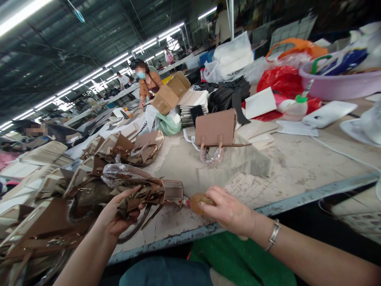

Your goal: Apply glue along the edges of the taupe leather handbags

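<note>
My left hand (pixel 126 212) is closed around the bunched olive-brown lining of a brown handbag (pixel 173 190), which lies on its side with its open end toward the right. In my right hand (pixel 228 210) is an amber glue bottle (pixel 199 203), its red nozzle pointing left at the bag's edge. Whether the tip touches the edge I cannot tell. Clear plastic wraps the bag's handle. Farther back on the table stands another brown handbag (pixel 216 129), upside down, with its plastic-wrapped handles toward me.
Several unfinished brown handbags (pixel 44 226) crowd the left side. Behind are a cardboard box (pixel 166 97), stacked panels (pixel 193 104) and black strips (pixel 228 95). To the right sit a white phone (pixel 330 114), a squeeze bottle (pixel 297 108) and a purple basin (pixel 333 85). A co-worker (pixel 149 83) stands beyond.
</note>
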A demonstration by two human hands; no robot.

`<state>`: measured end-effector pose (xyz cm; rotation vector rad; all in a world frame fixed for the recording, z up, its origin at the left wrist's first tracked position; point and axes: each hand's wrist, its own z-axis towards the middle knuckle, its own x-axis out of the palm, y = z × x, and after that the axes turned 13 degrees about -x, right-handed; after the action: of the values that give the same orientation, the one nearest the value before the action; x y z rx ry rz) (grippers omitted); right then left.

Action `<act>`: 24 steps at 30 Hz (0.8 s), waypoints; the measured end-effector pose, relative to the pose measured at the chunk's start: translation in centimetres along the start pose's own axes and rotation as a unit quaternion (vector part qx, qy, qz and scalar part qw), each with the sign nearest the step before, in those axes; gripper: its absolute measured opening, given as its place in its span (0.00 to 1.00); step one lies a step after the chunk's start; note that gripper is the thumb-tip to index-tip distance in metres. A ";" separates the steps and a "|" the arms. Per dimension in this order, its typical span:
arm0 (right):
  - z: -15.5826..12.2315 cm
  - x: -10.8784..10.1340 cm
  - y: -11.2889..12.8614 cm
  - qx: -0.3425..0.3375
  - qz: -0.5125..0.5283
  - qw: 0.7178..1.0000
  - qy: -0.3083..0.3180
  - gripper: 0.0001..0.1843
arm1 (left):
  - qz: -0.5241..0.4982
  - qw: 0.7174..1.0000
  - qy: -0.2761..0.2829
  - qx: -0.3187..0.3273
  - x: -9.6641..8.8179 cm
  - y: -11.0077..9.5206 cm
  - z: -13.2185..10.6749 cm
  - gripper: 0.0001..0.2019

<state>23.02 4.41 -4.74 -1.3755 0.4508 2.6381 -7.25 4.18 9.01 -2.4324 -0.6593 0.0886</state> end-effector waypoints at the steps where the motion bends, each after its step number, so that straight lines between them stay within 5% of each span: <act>1: -0.1 0.0 0.1 -0.005 0.007 1.000 0.001 0.12 | 0.002 1.000 -0.004 0.001 0.1 0.0 -0.1 0.09; 24: 0.4 1.2 -2.1 0.026 -0.011 0.999 -0.037 0.14 | 0.030 0.999 0.035 -0.004 1.7 -1.6 1.9 0.07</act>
<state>22.54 6.49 -5.98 -1.2574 0.4877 2.6295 -6.88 7.14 8.50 -2.4517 -0.5575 0.0244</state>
